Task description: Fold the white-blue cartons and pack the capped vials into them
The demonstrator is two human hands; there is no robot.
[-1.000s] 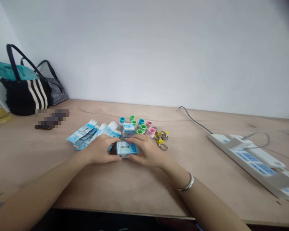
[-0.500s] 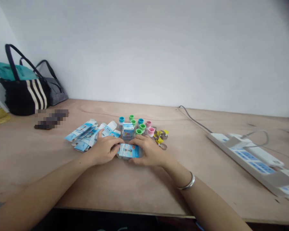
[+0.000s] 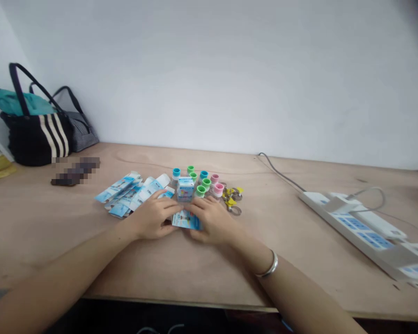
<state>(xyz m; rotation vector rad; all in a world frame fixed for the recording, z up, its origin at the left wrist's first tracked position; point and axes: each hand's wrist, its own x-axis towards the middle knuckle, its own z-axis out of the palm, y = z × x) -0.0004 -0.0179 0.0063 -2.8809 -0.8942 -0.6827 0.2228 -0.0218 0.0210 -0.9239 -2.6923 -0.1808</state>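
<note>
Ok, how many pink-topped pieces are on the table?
2: the rear pink-topped piece sits right of a blue-topped one, and the front pink-topped piece beside the yellow-tabbed clamps. The right hand could hide more.

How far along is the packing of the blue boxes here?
The upright box looks done, its top closed. In hand: the second box, between left hand and right hand. Apparently left: flat cartons, unboxed colour-rimmed pieces and yellow-tabbed rings.
</note>
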